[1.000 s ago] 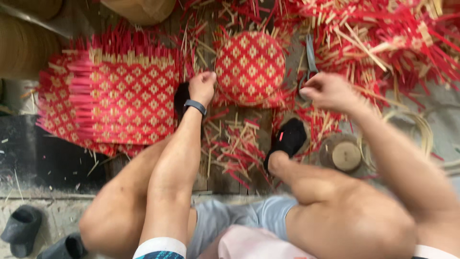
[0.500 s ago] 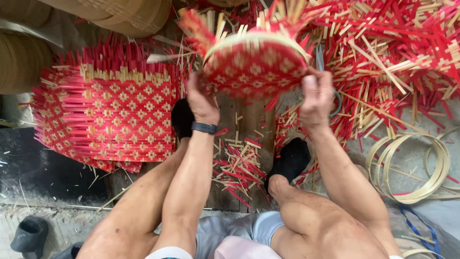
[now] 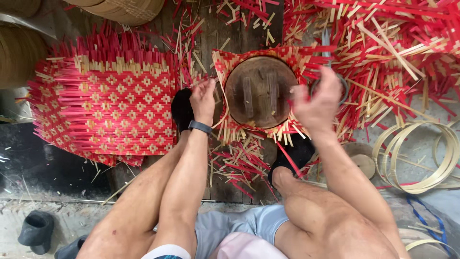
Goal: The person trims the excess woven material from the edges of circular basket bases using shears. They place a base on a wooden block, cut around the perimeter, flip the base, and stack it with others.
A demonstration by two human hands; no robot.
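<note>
Left hand [image 3: 203, 100]: forearm extended forward between the knees, dark wristband at the wrist, fingers curled together against the left edge of the woven mat [image 3: 230, 64]. Grip not confirmed; cannot tell whether clamped on the weave or only pressing.

Right hand [image 3: 318, 103]: raised, blurred, fingers loosely apart, holding nothing discernible; positioned just beside the right rim of the round wooden mould [image 3: 260, 91].

Mould: brown, circular, lying on the red-and-natural woven mat on the plank floor [image 3: 211, 38], between both hands.

Stack of finished woven mats [image 3: 115, 110]: left of the left hand, near. Loose red strips [image 3: 397, 43]: right, heaped. Bamboo hoops [image 3: 417, 153]: lower right, well apart.
</note>
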